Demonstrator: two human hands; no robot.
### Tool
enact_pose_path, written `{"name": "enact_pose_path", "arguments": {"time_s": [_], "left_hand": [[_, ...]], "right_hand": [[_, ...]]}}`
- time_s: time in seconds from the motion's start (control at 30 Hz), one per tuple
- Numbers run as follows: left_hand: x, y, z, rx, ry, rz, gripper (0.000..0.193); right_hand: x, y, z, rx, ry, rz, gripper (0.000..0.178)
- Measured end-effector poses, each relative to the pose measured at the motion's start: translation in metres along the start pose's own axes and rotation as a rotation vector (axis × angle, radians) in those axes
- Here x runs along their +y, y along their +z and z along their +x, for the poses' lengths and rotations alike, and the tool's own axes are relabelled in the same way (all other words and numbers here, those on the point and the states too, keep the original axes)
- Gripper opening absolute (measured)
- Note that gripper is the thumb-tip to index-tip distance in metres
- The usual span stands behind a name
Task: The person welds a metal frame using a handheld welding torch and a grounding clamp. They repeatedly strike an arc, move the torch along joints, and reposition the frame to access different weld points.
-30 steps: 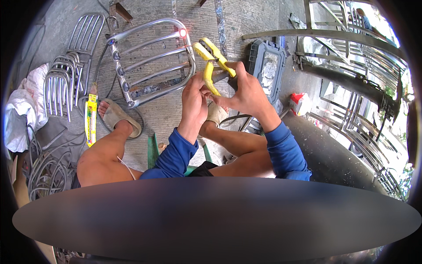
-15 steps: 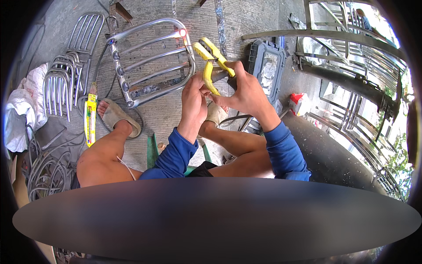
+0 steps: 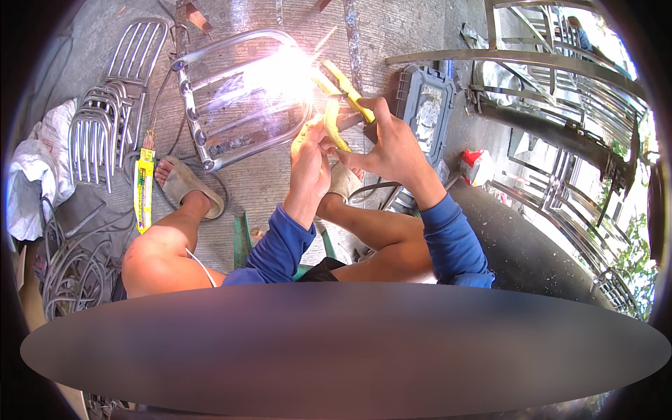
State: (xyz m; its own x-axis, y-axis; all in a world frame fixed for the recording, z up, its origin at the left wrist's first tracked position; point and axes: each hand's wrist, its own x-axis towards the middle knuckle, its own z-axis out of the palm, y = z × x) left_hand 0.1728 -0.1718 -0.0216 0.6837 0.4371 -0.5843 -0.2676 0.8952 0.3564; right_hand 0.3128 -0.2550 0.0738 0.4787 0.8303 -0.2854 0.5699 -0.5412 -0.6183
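My right hand (image 3: 400,145) is wrapped round the dark handle of a yellow welding electrode holder (image 3: 348,87), its thumb side toward the lever. My left hand (image 3: 308,164) is closed against the holder's lower yellow part; some of its fingers are hidden behind it. Ahead and to the left of the holder lies a shiny tubular metal frame (image 3: 198,144) with rounded corners and several crossbars. A blinding white arc (image 3: 285,75) burns at the frame's far right corner, hiding that corner and the electrode's tip.
Stacked barred metal frames (image 3: 91,143) stand at left, beside white sacks (image 3: 31,182) and coiled cables (image 3: 80,276). A yellow electrode packet (image 3: 144,189) is near my left foot. A grey toolbox (image 3: 427,112) lies right of my hands, with metal racks (image 3: 560,63) beyond.
A small red glow at the frame's corner has become a large, bright arc with sparks. Warm light now falls on my left hand and knee. Both hands have stayed almost still.
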Motion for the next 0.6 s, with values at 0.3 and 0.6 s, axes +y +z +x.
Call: {"name": "enact_pose_path", "arguments": {"time_s": [0.3, 0.6], "left_hand": [[-0.001, 0.005, 0.002, 0.055, 0.0, -0.002, 0.038], [-0.012, -0.018, 0.009, 0.01, -0.032, 0.044, 0.039]], "right_hand": [[0.0, 0.0, 0.0, -0.009, 0.009, 0.017, 0.088], [0.003, 0.003, 0.001, 0.028, -0.032, 0.025, 0.088]]}}
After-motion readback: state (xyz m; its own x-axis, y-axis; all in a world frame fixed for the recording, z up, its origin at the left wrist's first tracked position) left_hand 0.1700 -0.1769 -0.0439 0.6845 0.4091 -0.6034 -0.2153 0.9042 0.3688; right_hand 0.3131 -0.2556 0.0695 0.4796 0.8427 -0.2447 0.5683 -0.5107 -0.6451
